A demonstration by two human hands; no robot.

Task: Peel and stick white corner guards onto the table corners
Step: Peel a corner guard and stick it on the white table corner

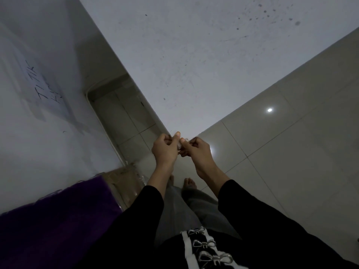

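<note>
This is a plain, dimly lit indoor room, likely in a home. Large glossy beige floor tiles (291, 152) mirror a ceiling light's reflection (269, 110). A scuffed white table (194, 45) stands near a white wall (38, 142) bearing a handwritten paper sheet (38, 84). A cardboard box (122, 181) and purple cloth (58, 220) lie by the wall, and the person's feet (189, 182) are bare.

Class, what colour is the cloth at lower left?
The cloth is dark purple, seen in the head view.

Table (194, 55) ahead, wall (38, 133) left of it, floor (291, 152) right, box (124, 181) beside the wall.
</note>
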